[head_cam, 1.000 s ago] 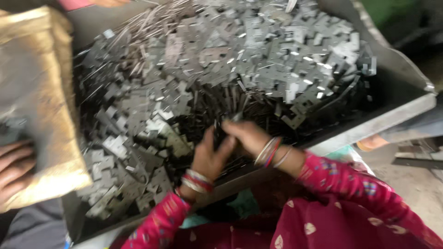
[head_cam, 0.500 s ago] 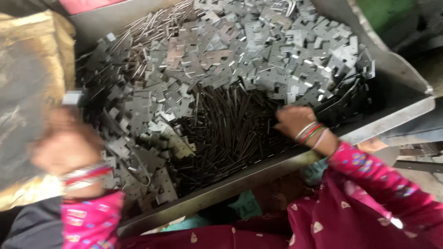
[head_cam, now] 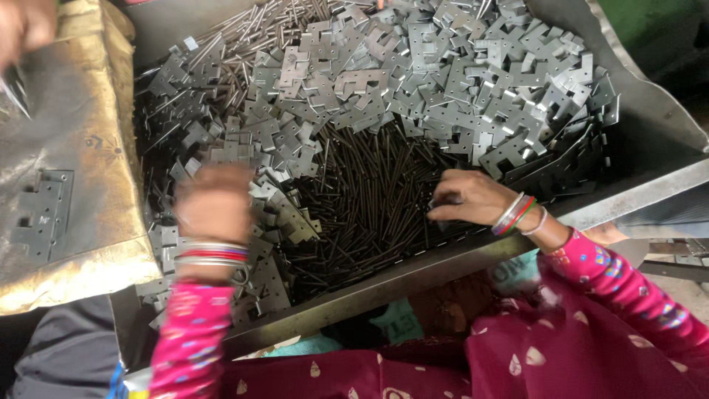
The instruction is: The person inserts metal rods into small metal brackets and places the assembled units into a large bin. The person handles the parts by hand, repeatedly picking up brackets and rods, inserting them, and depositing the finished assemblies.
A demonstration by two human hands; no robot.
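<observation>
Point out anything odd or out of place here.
One assembled hinge lies alone on the gold cloth at left, apart from the loose hinge plates and pins heaped in the metal bin. Nothing looks spilled or damaged.

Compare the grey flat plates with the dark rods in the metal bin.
The flat plates are light grey, broad and notched; the rods are dark, thin and straight. The plates heap along the far side and left of the bin; the rods pool in the near middle, by the right hand. Both look like loose metal parts.
</observation>
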